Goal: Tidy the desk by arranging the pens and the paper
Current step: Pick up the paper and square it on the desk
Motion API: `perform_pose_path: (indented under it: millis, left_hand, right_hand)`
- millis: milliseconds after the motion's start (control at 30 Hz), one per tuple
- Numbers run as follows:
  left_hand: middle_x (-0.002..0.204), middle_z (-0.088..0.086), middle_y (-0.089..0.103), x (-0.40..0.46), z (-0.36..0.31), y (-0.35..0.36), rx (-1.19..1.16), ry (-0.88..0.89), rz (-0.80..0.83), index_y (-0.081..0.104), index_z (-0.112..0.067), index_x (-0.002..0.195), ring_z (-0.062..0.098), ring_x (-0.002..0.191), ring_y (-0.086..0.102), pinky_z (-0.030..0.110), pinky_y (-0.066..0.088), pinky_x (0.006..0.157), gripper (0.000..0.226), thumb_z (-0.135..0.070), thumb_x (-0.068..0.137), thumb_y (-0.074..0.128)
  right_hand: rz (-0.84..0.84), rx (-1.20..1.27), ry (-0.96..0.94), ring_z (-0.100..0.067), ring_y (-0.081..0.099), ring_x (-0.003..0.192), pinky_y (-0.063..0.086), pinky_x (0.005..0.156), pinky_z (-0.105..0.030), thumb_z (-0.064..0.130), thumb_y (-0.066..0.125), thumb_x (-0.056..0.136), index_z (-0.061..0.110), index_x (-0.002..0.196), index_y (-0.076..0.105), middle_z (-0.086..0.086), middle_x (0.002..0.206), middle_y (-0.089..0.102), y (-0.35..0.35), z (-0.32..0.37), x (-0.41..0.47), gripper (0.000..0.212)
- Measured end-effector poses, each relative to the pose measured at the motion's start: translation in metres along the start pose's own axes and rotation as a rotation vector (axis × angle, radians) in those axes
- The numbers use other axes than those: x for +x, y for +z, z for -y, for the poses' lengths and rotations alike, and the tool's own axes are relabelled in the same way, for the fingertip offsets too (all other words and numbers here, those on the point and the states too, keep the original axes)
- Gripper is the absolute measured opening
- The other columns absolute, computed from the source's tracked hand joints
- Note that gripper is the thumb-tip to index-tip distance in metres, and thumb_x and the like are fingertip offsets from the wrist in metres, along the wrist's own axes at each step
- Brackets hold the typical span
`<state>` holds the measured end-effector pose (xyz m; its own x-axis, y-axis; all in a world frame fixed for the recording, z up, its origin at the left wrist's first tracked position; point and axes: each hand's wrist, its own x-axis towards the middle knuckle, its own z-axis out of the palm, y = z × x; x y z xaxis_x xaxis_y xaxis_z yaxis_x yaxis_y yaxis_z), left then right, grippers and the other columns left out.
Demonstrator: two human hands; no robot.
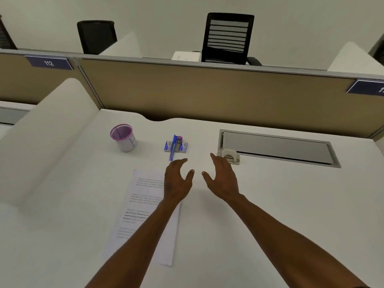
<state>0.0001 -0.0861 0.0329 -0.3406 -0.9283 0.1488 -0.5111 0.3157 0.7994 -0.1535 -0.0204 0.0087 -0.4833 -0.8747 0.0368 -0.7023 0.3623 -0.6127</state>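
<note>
A pink-rimmed mesh pen cup (124,137) stands upright toward the far left of the white bench (270,204); its inside is too dim to say whether it holds anything. To its right, well apart, a blue pen (172,148) lies across a small blue-and-white box (176,146), with what may be a second, pink-capped pen (179,142) alongside it. A printed sheet of paper (143,215) lies flat nearer the person, slightly skewed, its right side passing under the left forearm.

Both hands hover over the bench, holding nothing. The left hand (176,181) has its fingers spread and loosely bent, fingertips just short of the blue pen's near end. The right hand (223,178) is likewise spread, palm turned inward, just beside a small white stapler-like device (229,156).

A grey cable hatch (276,147) is set into the bench at the far right. A tan partition (207,92) bounds the far edge, a white divider (47,132) the left. Bare bench surface stretches right of the paper.
</note>
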Motion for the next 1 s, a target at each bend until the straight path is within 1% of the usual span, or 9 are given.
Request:
perform_pose_path:
  millis: [167,333,400,467,567,667,767,867,1000]
  left_hand:
    - [0.135,0.004,0.058,-0.044,-0.012,-0.008,0.026,-0.034,-0.014,0.057,-0.014,0.131,0.020,0.127,0.050,0.039,0.039,0.110,0.047,-0.030,0.088,0.069]
    - [0.138,0.003,0.055,-0.087,-0.017,-0.026,0.088,-0.073,-0.033,0.055,-0.017,0.133,0.019,0.130,0.047,0.039,0.036,0.112,0.047,-0.030,0.089,0.066]
    - [0.138,0.003,0.055,-0.103,-0.017,-0.037,0.116,-0.097,-0.066,0.055,-0.017,0.133,0.020,0.130,0.047,0.038,0.036,0.113,0.046,-0.030,0.090,0.066]
    - [0.138,0.003,0.055,-0.119,-0.013,-0.049,0.144,-0.141,-0.105,0.055,-0.017,0.133,0.019,0.130,0.048,0.035,0.035,0.112,0.046,-0.030,0.090,0.066]
    - [0.135,0.004,0.058,-0.140,0.000,-0.071,0.146,-0.209,-0.159,0.058,-0.015,0.130,0.019,0.127,0.051,0.029,0.034,0.108,0.043,-0.027,0.090,0.066]
    - [0.133,0.005,0.061,-0.153,0.021,-0.093,0.137,-0.300,-0.206,0.059,-0.013,0.129,0.021,0.125,0.054,0.030,0.038,0.107,0.040,-0.022,0.090,0.066]
    - [0.135,0.005,0.059,-0.157,0.044,-0.108,0.183,-0.380,-0.200,0.058,-0.012,0.131,0.021,0.126,0.054,0.029,0.038,0.106,0.041,-0.022,0.091,0.063]
    - [0.135,0.007,0.059,-0.155,0.064,-0.119,0.212,-0.434,-0.181,0.058,-0.011,0.131,0.022,0.124,0.055,0.024,0.038,0.101,0.042,-0.022,0.091,0.063]
    - [0.134,0.008,0.058,-0.148,0.084,-0.129,0.240,-0.462,-0.152,0.056,-0.010,0.132,0.024,0.123,0.053,0.034,0.042,0.103,0.044,-0.024,0.090,0.063]
  right_hand:
    - [0.024,-0.008,-0.087,-0.023,0.028,0.146,0.031,0.114,-0.039,0.056,0.054,0.090,0.028,0.154,0.022,-0.003,0.159,0.030,0.004,0.008,-0.038,0.077]
    - [0.059,-0.015,-0.171,-0.025,0.028,0.145,0.032,0.113,-0.040,0.058,0.053,0.089,0.028,0.154,0.020,-0.005,0.159,0.029,0.005,0.018,-0.074,0.079]
    - [0.082,-0.011,-0.208,-0.025,0.027,0.146,0.031,0.114,-0.041,0.058,0.054,0.089,0.027,0.154,0.019,-0.006,0.160,0.027,0.005,0.024,-0.089,0.080]
    - [0.112,-0.006,-0.237,-0.025,0.026,0.147,0.030,0.115,-0.042,0.058,0.055,0.088,0.026,0.154,0.019,-0.006,0.161,0.026,0.007,0.031,-0.103,0.082]
    - [0.177,0.008,-0.276,-0.025,0.024,0.147,0.027,0.116,-0.042,0.058,0.056,0.087,0.027,0.154,0.018,-0.006,0.161,0.024,0.011,0.042,-0.119,0.083]
    - [0.253,0.001,-0.318,-0.024,0.022,0.148,0.025,0.117,-0.040,0.060,0.055,0.087,0.026,0.155,0.018,-0.005,0.162,0.022,0.020,0.053,-0.134,0.085]
    - [0.314,-0.056,-0.378,-0.025,0.020,0.149,0.024,0.117,-0.040,0.062,0.054,0.087,0.023,0.155,0.019,-0.007,0.162,0.021,0.033,0.062,-0.143,0.086]
    - [0.362,-0.111,-0.358,-0.027,0.018,0.149,0.024,0.117,-0.041,0.062,0.053,0.087,0.021,0.155,0.018,-0.009,0.163,0.019,0.045,0.071,-0.144,0.087]
    - [0.381,-0.150,-0.308,-0.027,0.018,0.149,0.024,0.117,-0.041,0.062,0.053,0.087,0.021,0.155,0.018,-0.010,0.163,0.018,0.056,0.078,-0.140,0.087]
